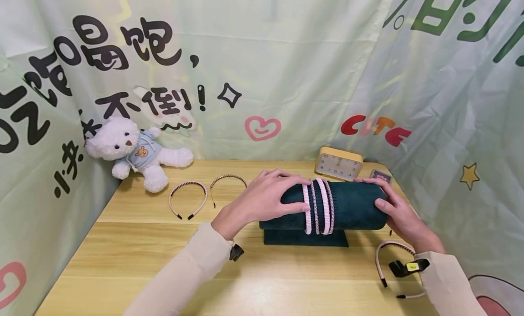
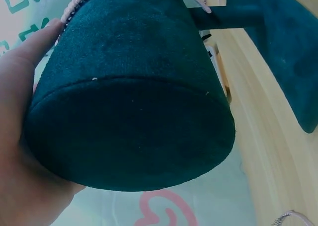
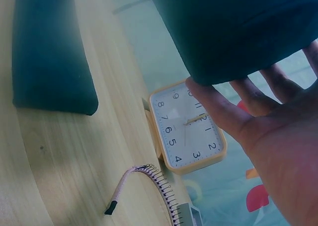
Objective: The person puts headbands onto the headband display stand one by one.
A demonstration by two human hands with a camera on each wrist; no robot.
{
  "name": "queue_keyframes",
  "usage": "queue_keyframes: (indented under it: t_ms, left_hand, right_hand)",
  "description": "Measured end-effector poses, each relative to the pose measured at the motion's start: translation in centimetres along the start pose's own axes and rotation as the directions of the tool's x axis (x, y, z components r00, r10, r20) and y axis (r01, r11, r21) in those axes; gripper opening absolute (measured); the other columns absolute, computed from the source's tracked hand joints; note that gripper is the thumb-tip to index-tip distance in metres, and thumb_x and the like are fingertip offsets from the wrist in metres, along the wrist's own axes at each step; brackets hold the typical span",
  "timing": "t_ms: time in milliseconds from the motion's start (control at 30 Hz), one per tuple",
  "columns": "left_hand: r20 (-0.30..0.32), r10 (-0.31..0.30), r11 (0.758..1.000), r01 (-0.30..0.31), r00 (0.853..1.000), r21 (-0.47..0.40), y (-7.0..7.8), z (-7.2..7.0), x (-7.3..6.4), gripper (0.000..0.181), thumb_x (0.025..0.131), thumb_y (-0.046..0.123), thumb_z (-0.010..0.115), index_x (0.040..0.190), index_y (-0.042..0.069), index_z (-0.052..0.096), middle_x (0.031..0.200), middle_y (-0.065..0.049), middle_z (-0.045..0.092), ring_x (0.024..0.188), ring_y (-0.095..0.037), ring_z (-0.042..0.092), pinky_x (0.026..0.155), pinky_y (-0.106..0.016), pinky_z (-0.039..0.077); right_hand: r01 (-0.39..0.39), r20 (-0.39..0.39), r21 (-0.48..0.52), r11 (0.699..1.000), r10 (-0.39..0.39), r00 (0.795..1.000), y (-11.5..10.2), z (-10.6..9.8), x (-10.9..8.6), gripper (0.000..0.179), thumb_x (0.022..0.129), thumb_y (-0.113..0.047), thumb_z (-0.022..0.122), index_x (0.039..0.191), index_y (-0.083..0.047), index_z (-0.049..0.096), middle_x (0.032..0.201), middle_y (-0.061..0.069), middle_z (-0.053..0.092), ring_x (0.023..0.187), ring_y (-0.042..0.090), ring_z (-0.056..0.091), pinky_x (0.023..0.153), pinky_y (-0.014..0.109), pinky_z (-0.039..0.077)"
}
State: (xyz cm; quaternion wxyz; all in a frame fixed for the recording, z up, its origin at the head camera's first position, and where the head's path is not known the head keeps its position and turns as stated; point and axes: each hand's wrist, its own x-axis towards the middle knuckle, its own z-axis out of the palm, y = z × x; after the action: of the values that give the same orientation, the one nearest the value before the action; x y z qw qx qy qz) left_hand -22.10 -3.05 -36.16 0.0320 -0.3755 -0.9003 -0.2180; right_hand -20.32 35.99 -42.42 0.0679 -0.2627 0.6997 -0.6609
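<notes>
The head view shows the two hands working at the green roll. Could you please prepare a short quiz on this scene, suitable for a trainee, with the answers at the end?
1. Multiple choice: what does the right hand touch?
A) the teddy bear
B) the right end of the green roll
C) the pink heart on the backdrop

2. True or false: the yellow clock stands behind the green roll, as the person sees it.

3. Count: beside the left hand, how many headbands go round the green roll in the head view?

Key: 1. B; 2. True; 3. Four.
</notes>
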Motion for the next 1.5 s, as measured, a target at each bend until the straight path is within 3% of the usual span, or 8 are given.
queue_keyframes:
  t_ms: [200,433,600,867,1067,1267,1500]
  left_hand:
    - [-0.033,0.008,0.999,-0.009,0.999,-0.047,-1.0,0.0,-0.3,0.062,0.102,0.065,0.067,0.156,0.037,0.059,0.155,0.012,0.063,0.147,-0.02,0.053,0.124,-0.052,0.042]
    - [-0.114,-0.024,0.985,0.004,0.993,-0.174,-3.3,-1.1,-2.0,0.051,0.107,0.056,0.065,0.152,0.033,0.063,0.153,0.011,0.065,0.145,-0.018,0.054,0.118,-0.052,0.05]
    - [-0.162,-0.079,0.965,0.035,0.984,-0.261,-5.8,-1.8,-3.4,0.044,0.109,0.046,0.066,0.15,0.031,0.065,0.154,0.007,0.064,0.146,-0.021,0.054,0.12,-0.054,0.049]
    - [-0.211,-0.179,0.943,0.106,0.961,-0.316,-10.7,-2.5,-5.5,0.04,0.106,0.036,0.074,0.145,0.028,0.069,0.149,0.003,0.067,0.137,-0.026,0.063,0.113,-0.056,0.054]
    - [-0.222,-0.23,0.947,0.165,0.948,-0.276,-14.4,-3.3,-7.1,0.038,0.108,0.03,0.072,0.143,0.017,0.071,0.148,-0.006,0.069,0.138,-0.033,0.063,0.114,-0.059,0.053]
    - [-0.196,-0.302,0.94,0.258,0.933,-0.221,-18.2,-4.2,-8.7,0.038,0.109,0.028,0.069,0.143,0.01,0.07,0.149,-0.013,0.067,0.137,-0.042,0.063,0.115,-0.061,0.051]
    - [-0.129,-0.334,0.94,0.319,0.934,-0.122,-21.9,-5.1,-10.4,0.033,0.11,0.022,0.069,0.135,0.002,0.071,0.146,-0.022,0.067,0.135,-0.046,0.062,0.114,-0.063,0.049]
  right_hand:
    - [-0.002,0.001,0.004,1.0,0.002,1.0,0.1,0.0,0.0,0.05,0.118,-0.015,0.037,0.168,-0.015,0.035,0.168,-0.006,0.046,0.135,0.007,0.056,0.104,0.025,0.058]
    - [0.0,0.001,-0.003,1.0,0.0,1.0,0.0,0.1,0.0,0.05,0.118,-0.015,0.037,0.168,-0.017,0.036,0.166,-0.01,0.047,0.136,0.008,0.056,0.104,0.024,0.057]
    - [0.0,-0.001,-0.003,1.0,0.0,1.0,0.0,0.0,0.0,0.05,0.118,-0.015,0.037,0.168,-0.015,0.035,0.167,-0.007,0.047,0.136,0.008,0.056,0.104,0.025,0.058]
    - [-0.004,-0.001,-0.003,1.0,0.004,1.0,0.0,0.0,0.0,0.05,0.118,-0.015,0.037,0.168,-0.013,0.033,0.165,-0.011,0.048,0.136,0.008,0.056,0.104,0.024,0.057]
    - [-0.009,-0.006,-0.002,1.0,0.009,1.0,0.0,0.0,0.0,0.05,0.118,-0.015,0.038,0.167,-0.012,0.033,0.165,-0.012,0.048,0.135,0.007,0.057,0.102,0.025,0.059]
    - [-0.018,-0.01,-0.011,1.0,0.018,1.0,0.1,-0.1,-0.1,0.049,0.118,-0.016,0.038,0.167,-0.013,0.034,0.169,-0.005,0.045,0.136,0.007,0.056,0.103,0.025,0.058]
    - [-0.015,-0.006,-0.009,1.0,0.015,1.0,0.2,-0.1,-0.1,0.049,0.119,-0.016,0.037,0.167,-0.015,0.035,0.169,-0.004,0.044,0.138,0.007,0.054,0.104,0.024,0.058]
